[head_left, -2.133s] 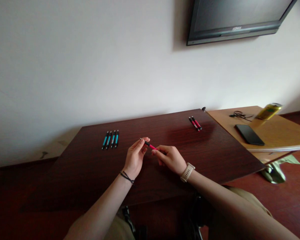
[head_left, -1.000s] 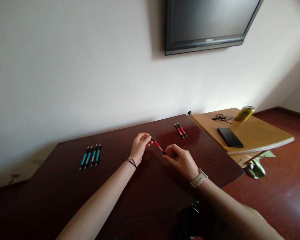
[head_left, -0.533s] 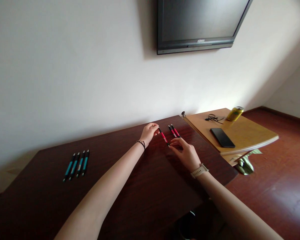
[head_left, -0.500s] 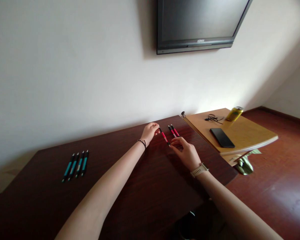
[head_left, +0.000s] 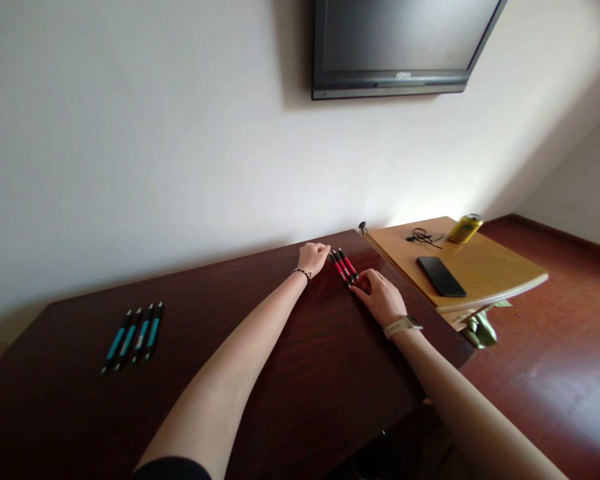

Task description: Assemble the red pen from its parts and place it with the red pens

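Three red-and-black pens (head_left: 345,265) lie side by side on the dark wooden table (head_left: 300,373). My left hand (head_left: 314,258) is closed at the upper end of the leftmost red pen, its fingertips touching the tip. At the lower ends of the red pens is my right hand (head_left: 379,295), thumb and forefinger curved around the bottom of that same pen. Farther left, several teal-and-black pens (head_left: 133,337) form a slanted row, untouched.
A lighter wooden table (head_left: 505,270) adjoins on the right, bearing a black phone (head_left: 441,276), a black cable (head_left: 424,237) and a yellow can (head_left: 465,229). Above, a television (head_left: 395,47) hangs on the wall. Something green (head_left: 480,330) shows beneath the light table.
The leftmost red pen, earlier apart from the other two, now lies right beside them. Both my hands have moved slightly right with it. The view has shifted a little.
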